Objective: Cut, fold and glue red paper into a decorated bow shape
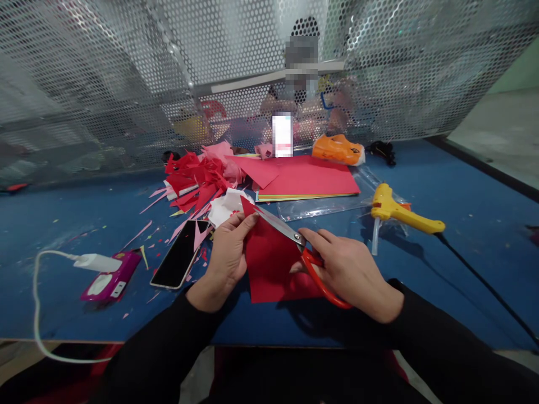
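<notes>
Frame centre: left hand — fingers pinching flat red paper; right hand — fingers curled round red-handled metal scissors, blades at paper.

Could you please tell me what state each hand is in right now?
Left hand: closed, pinching the flat red paper sheet.
Right hand: closed, holding the red-handled metal scissors.

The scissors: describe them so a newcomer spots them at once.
At the blue table, the left hand holds a red sheet. Over it, the right hand grips the scissors, whose silvery blades and orange-red handles set them apart from the red sheet.
</notes>
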Available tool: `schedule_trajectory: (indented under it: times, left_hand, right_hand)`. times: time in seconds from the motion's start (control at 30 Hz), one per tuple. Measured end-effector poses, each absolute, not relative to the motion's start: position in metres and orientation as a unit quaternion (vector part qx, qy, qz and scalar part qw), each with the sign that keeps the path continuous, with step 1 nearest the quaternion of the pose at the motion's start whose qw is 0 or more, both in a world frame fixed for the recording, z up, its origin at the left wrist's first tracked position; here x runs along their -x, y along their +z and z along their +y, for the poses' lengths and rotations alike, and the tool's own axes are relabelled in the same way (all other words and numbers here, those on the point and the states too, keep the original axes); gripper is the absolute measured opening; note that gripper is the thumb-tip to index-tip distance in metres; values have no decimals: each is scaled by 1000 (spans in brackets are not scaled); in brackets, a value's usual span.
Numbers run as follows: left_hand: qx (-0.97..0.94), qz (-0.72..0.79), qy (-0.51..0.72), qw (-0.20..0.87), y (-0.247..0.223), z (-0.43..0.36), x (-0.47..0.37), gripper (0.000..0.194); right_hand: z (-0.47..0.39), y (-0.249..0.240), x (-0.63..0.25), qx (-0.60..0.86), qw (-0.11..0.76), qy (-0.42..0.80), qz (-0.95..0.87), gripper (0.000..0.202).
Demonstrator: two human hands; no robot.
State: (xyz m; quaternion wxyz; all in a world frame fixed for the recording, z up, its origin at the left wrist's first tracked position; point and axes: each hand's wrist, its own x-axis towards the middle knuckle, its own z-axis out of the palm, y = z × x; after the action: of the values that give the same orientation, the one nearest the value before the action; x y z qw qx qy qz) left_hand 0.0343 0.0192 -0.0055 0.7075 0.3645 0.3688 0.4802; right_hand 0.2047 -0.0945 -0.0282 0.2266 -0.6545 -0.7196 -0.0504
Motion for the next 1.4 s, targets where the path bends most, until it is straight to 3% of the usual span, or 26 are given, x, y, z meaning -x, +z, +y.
schedule_trajectory:
  times: [0.5,1.07,1.4]
  left_hand:
    - [-348,370,482,714,-5,20,-34,26]
    - [-363,366,493,701,-8,20,-34,31]
    - [-379,363,489,697,-9,18,-35,32]
  right_hand:
    - [-96,-30,-206,652,222,-71,-721,44]
    - [-97,-24,-202,663,230,-35,-712,57]
    - [-97,-24,-202,665,231,-53,-708,54]
